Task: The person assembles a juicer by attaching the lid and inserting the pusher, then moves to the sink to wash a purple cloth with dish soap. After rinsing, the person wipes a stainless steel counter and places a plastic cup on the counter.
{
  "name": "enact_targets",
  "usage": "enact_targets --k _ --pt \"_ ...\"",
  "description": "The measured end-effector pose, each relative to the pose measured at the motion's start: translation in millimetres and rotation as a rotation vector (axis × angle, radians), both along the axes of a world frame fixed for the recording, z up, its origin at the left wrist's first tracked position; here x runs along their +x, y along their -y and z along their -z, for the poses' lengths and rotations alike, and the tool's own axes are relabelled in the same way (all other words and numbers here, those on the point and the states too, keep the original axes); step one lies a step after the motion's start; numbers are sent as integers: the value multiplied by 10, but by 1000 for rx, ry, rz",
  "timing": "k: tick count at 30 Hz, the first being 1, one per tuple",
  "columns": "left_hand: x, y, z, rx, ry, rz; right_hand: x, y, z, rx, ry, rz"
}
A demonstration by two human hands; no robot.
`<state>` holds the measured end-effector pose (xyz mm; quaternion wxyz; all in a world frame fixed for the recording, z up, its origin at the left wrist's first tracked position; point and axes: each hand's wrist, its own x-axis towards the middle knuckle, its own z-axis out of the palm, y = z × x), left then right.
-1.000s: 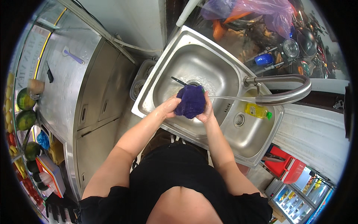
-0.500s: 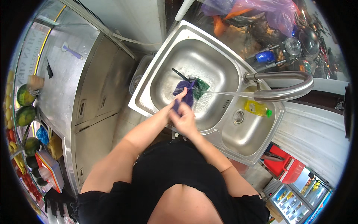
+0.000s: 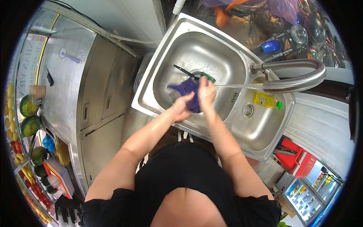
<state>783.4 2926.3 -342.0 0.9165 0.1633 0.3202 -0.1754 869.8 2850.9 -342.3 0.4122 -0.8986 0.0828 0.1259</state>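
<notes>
And the hands part! The left hand (image 3: 181,108) has its fingers gripping the purple cloth (image 3: 185,87), between drain (image 3: 196,71) and near edge of the sink's larger basin (image 3: 227,60); the right hand (image 3: 206,94), its grip too blurred to tell, swings up to the water stream (image 3: 240,86), so running water meets the work.
</notes>
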Motion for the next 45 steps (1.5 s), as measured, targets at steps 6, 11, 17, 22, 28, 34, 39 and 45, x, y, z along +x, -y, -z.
enact_targets --k 6,11,17,22,28,34,39,45 --pt "-40 -226 781 -642 638 5 -632 -246 -198 169 268 -172" --pt "-63 -59 -110 159 218 158 -7 396 479 -194 254 -12" --pt "246 -79 -745 1430 523 1168 46 476 -37 720 -309 -246" --pt "125 -82 -521 1781 866 1157 101 570 -84 167 -226 -308" --pt "-227 -560 -215 1759 169 602 58 917 -593 1208 -335 168" --pt "171 -142 451 -154 2 49 -814 -49 -507 766 -36 -355" --pt "-63 71 521 -200 198 -36 -288 177 -72 202 205 -161" --pt "142 -143 227 -360 212 6 -618 -1 131 134 352 -75"
